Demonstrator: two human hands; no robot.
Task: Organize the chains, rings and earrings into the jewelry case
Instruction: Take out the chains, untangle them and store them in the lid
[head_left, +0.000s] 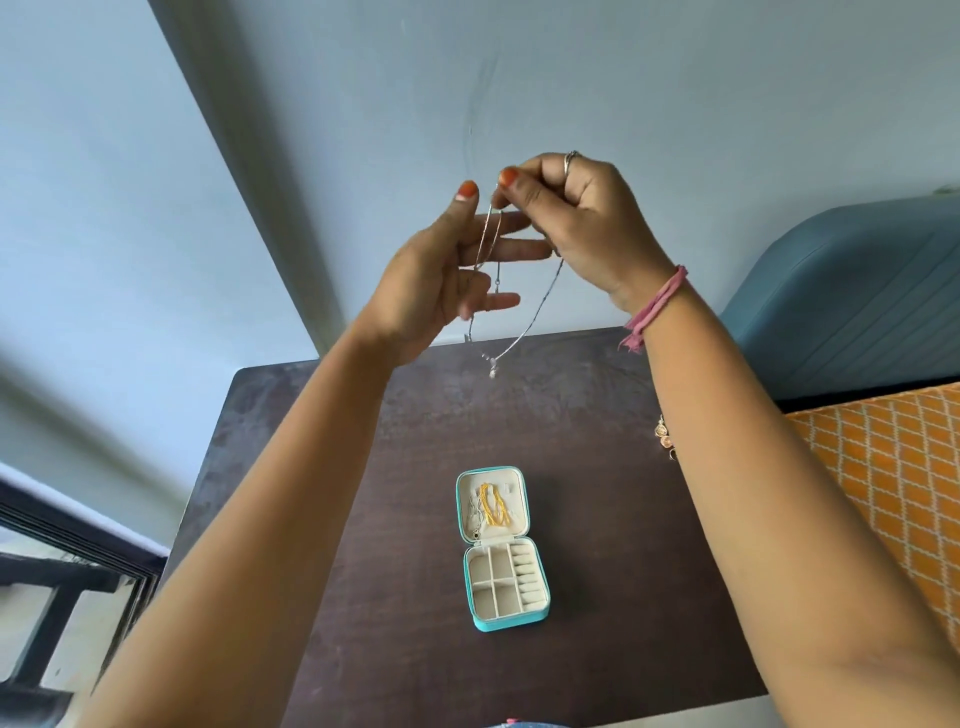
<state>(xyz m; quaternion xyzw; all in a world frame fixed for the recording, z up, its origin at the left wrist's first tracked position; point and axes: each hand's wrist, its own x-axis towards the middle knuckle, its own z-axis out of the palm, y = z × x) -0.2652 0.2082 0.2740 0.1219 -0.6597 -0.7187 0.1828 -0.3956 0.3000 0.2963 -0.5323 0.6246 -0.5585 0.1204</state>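
Observation:
Both hands are raised high above the table with a thin silver chain (540, 306) between them. My right hand (576, 218) pinches the top of the chain between thumb and forefinger. The chain loops over the spread fingers of my left hand (447, 275), and its small pendant (491, 368) dangles below. The teal jewelry case (501, 551) lies open on the table far beneath. A yellow chain (492, 504) and a silver one hang in its lid half. The divided tray half looks bare.
The case sits on a dark wooden table (395, 519). A few pinkish earrings (664, 436) lie at the table's right, partly behind my right forearm. A blue seat and an orange patterned cushion (883, 467) stand to the right. A blue wall rises behind.

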